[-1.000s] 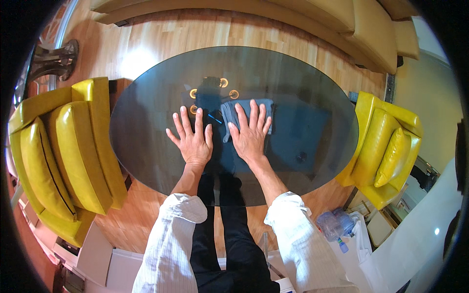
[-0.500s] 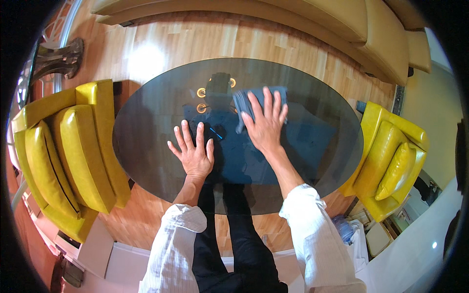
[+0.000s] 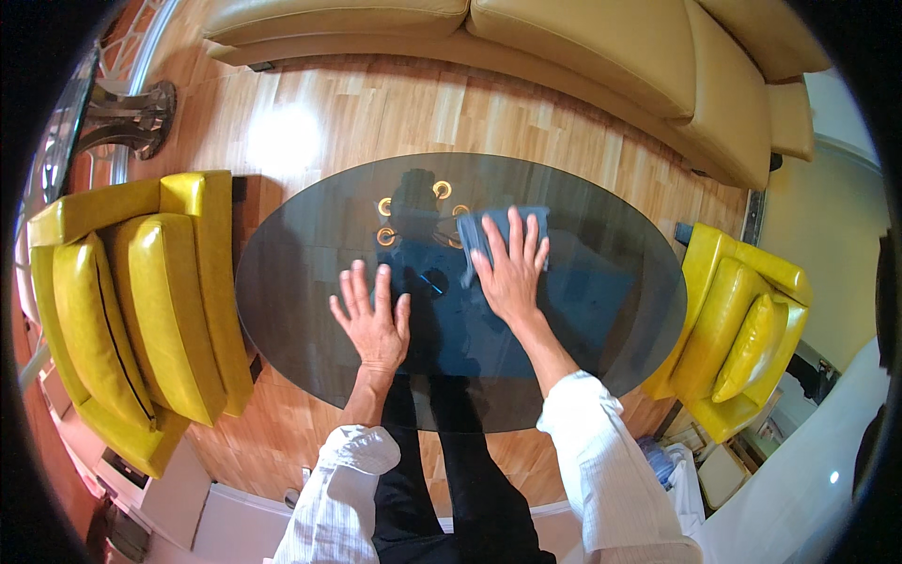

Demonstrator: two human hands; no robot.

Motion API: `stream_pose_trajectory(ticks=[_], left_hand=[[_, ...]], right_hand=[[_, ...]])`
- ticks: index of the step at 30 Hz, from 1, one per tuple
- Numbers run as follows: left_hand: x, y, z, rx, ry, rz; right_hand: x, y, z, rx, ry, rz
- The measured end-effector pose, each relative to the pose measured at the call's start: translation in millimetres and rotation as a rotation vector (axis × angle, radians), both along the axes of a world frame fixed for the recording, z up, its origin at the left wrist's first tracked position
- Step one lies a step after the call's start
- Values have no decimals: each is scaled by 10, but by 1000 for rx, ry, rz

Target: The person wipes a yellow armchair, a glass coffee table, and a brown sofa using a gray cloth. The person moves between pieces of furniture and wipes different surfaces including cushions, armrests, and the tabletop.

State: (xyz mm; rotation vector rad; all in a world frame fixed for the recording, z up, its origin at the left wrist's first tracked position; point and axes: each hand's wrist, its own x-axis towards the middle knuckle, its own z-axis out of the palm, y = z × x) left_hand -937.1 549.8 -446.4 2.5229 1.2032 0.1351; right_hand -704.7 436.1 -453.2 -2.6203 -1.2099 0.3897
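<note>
A dark oval glass table (image 3: 291, 254) lies under both my hands. My right hand (image 3: 512, 282) is spread flat, its palm and fingers pressing on a folded grey-blue cloth (image 3: 477, 231) right of the table's middle. Some of the cloth is hidden beneath the hand. My left hand (image 3: 371, 324) holds nothing; its fingers are apart and it rests on the glass, or just over it, to the left and nearer to me.
Several ring-shaped lights (image 3: 442, 190) show in the glass as reflections. A yellow armchair (image 3: 178, 310) stands at the left, and another yellow armchair (image 3: 728, 320) at the right. Beyond the table runs a tan sofa (image 3: 583, 56) on the wooden floor (image 3: 376, 103).
The whole view has shifted, so the table sits lower in the picture. Against the table, my right hand and the cloth have come slightly nearer to me. My left hand has stayed about put.
</note>
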Motion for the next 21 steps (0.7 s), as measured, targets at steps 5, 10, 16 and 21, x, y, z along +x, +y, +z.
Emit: stream_pose_trajectory(ticks=[5, 10, 16, 21], left_hand=[[116, 50, -164, 46, 102, 156], [44, 11, -198, 27, 127, 164], [65, -21, -190, -27, 122, 160], [103, -24, -206, -5, 124, 152]], right_hand=[[36, 1194, -165, 123, -134, -161], [-177, 1035, 2, 122, 54, 299], [140, 810, 99, 40, 15, 263], [-151, 1417, -7, 141, -27, 207]])
